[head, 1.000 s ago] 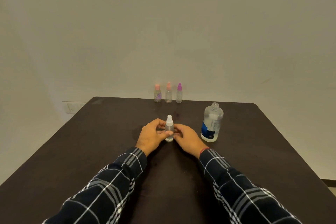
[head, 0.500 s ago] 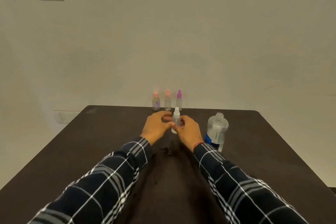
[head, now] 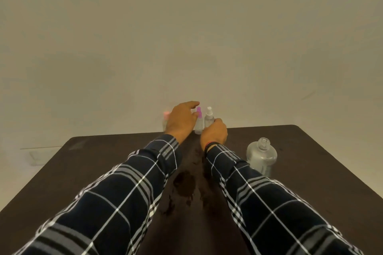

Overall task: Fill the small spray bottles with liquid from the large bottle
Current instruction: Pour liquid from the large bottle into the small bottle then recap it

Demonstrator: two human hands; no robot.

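parking the white-capped spray bottle [head: 209, 117] at the far edge of the table [head: 103, 172]: your right hand [head: 214, 133] has its fingers wrapped round the lower body. the bottle stands upright just beside the purple-capped bottle [head: 199, 122], on its right. your hand covers the base, so i cannot tell whether it is down on the table yet.

change noted: a second ago both hands held this bottle at mid-table, near the large bottle [head: 261, 156]. half a second ago it was lifted and travelling back. now it has reached the row, and your left hand [head: 182, 119] has let go. that hand hangs over the row with fingers loosely extended, holding nothing that shows. it hides part of the row; the pink-capped bottle [head: 165, 118] peeks out at its left edge, blurred.

reading: the cap is on, so this one looks filled and closed, and you are filing it with the others. fill levels are too small to read, so the count remaining cannot be told. the large bottle stands uncapped and upright, well apart from the row, beside your right sleeve [head: 269, 203].

also noted: wet patches [head: 184, 184] on the table between your forearms.

next, by my judgement: release with the right, take an unfilled bottle with the left. mind the neighbours; they stand close and would tip easily.
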